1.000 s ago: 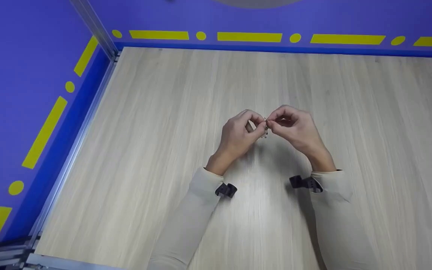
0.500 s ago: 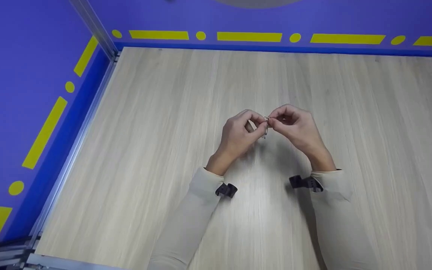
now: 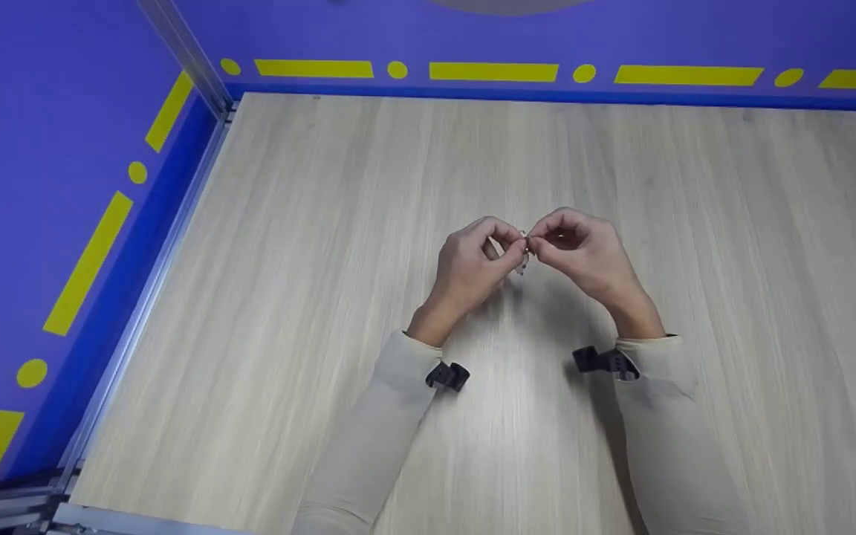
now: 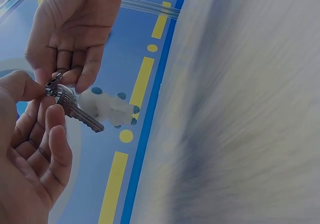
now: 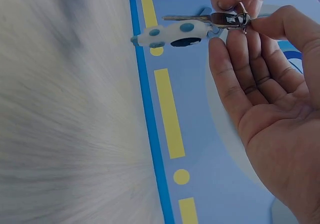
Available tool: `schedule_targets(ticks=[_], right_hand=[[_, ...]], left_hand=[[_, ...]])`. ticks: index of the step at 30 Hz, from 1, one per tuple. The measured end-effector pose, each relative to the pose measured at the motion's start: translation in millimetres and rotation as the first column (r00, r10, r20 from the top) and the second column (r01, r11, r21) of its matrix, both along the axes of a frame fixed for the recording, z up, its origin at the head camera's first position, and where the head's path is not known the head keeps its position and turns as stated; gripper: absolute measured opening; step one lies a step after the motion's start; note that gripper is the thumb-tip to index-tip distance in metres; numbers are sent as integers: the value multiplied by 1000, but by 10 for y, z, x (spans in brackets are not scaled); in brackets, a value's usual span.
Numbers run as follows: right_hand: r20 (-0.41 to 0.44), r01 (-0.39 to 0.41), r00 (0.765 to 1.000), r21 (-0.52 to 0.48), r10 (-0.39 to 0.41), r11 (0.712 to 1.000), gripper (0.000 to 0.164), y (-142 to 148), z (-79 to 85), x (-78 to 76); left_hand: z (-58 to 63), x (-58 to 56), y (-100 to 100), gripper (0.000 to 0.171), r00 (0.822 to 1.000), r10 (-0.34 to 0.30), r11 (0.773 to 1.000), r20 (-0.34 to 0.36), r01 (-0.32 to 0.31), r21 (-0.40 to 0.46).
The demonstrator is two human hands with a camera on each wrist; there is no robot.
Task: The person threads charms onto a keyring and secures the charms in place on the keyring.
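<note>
My left hand (image 3: 469,264) and right hand (image 3: 584,249) meet fingertip to fingertip above the table. Between them is a small metal key ring (image 5: 245,20), pinched by thumb and forefinger from either side. A silver key (image 4: 86,118) hangs from it, toothed blade pointing away from the fingers. Beside the key dangles a white charm (image 4: 106,107) with teal spots; the right wrist view also shows a dark oval patch on it. Fingertips hide part of the ring. The other fingers of my right hand lie loosely curved below it in the right wrist view.
A pale wood-grain table (image 3: 324,223) spreads beneath both hands. Blue panels with yellow dashes and dots (image 3: 493,72) rise behind it and on the left, joined by a metal corner post (image 3: 186,56). Dark straps (image 3: 606,362) circle both sleeved wrists.
Both hands keep their pinch at the ring, with only slight fingertip shifts. The right hand rose a touch, then came back down. The dangling pieces have turned a little.
</note>
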State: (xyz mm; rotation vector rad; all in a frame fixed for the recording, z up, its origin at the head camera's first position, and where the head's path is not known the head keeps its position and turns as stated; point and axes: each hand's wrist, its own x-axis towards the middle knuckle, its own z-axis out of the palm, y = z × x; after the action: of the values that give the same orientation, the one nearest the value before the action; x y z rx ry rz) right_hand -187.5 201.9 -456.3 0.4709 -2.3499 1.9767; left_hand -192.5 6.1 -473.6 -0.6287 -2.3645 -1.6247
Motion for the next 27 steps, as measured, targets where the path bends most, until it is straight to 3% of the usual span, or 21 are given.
schedule_targets(ticks=[9,21,27], right_hand=[[11,32,999,-23,-31,999,8,-1,-10,-2],[-2,10,1000,3,-10,1000,5,3,-3,1],[0,27,1000,-3,-27,1000,4,2,-4,0]], left_hand=[[-23,-4,10,7,999,-29,999,-22,30,33],[-4,1,14,9,1000,7,1000,4,-7,24],[-10,2,13,7,999,-35,998,5,34,59]])
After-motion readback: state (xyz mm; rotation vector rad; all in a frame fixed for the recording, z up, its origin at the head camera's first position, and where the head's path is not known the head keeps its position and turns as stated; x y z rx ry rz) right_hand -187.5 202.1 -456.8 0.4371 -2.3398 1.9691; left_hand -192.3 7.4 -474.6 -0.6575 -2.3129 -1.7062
